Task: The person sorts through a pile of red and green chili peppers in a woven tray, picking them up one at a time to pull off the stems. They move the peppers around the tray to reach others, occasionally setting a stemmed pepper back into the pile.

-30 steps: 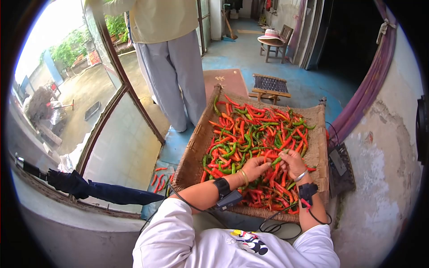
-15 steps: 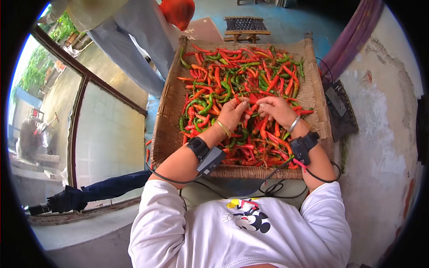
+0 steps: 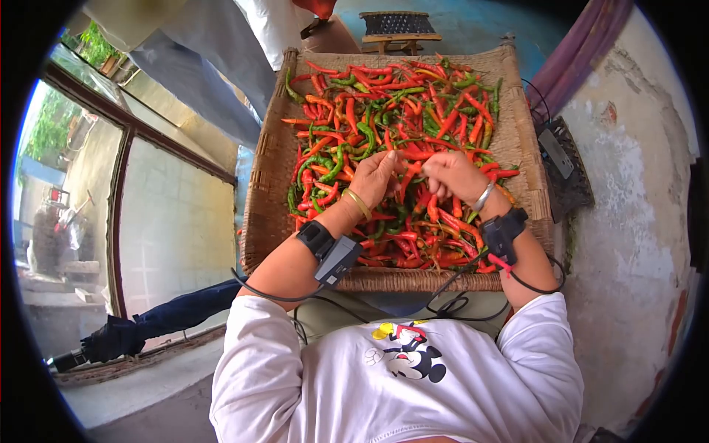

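Note:
A large heap of red and green chili peppers [image 3: 354, 111] lies in a shallow woven tray [image 3: 258, 199]. Over the middle of the heap, my left hand [image 3: 378, 177] is closed, thumb against fingers, on a red chili pepper [image 3: 408, 181]. Close beside it, my right hand [image 3: 454, 177] pinches at the upper end of the same pepper; its fingertips partly hide what they grip. A gold-coloured bangle circles the left wrist and a silver one the right. Black devices with cables are strapped to both forearms.
Someone in grey trousers [image 3: 199, 74] stands beyond the tray's left side. A small bench [image 3: 399, 29] stands behind it. A dark folded umbrella [image 3: 177, 310] leans by the window frame at left. A rough wall [image 3: 620, 221] and a black case [image 3: 565, 162] are at right.
My hands stay close together over the heap, with the left shifted slightly left. The view has shifted a little. White cloth now shows beside the grey trousers at the back.

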The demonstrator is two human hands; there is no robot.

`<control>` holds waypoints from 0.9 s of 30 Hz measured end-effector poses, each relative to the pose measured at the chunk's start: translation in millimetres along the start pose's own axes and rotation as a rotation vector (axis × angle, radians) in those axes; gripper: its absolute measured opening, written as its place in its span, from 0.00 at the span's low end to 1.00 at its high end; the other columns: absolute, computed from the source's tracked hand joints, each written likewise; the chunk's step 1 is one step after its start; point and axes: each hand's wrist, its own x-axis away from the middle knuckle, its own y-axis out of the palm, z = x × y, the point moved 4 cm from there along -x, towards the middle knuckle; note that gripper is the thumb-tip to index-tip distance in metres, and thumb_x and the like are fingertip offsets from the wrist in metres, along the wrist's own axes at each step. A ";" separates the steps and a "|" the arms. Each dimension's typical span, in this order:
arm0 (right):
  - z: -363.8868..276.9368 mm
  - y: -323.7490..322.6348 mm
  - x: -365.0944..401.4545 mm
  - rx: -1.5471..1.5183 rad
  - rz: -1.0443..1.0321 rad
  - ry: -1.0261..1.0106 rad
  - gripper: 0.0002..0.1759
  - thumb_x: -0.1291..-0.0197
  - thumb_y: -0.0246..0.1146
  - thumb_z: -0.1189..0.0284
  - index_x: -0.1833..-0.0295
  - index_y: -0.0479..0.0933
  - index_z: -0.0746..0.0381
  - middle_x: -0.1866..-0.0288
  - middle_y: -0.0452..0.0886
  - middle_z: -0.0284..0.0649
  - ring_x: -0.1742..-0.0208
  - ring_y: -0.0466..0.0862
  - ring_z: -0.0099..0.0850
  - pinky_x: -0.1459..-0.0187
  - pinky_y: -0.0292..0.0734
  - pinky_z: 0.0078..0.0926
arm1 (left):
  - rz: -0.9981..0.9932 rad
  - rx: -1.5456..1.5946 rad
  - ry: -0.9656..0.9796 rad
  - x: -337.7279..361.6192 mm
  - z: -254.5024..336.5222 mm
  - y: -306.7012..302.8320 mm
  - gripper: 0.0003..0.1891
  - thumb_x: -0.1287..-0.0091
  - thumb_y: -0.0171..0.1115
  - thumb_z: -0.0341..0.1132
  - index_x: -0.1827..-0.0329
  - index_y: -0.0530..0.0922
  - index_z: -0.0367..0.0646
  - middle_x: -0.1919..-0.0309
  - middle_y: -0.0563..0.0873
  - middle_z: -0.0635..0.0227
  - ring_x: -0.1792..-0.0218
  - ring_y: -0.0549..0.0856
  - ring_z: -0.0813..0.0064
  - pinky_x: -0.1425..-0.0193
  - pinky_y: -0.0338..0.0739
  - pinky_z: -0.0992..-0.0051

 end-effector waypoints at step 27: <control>-5.8 18.9 -21.4 1.094 0.300 -0.550 0.08 0.52 0.60 0.72 0.64 0.73 0.60 0.63 0.73 0.39 0.55 0.72 0.39 0.56 0.69 0.35 | 0.196 -1.005 0.573 0.2 18.2 -2.8 0.10 0.45 0.61 0.34 0.61 0.79 0.40 0.70 0.81 0.60 0.69 0.81 0.60 0.64 0.75 0.70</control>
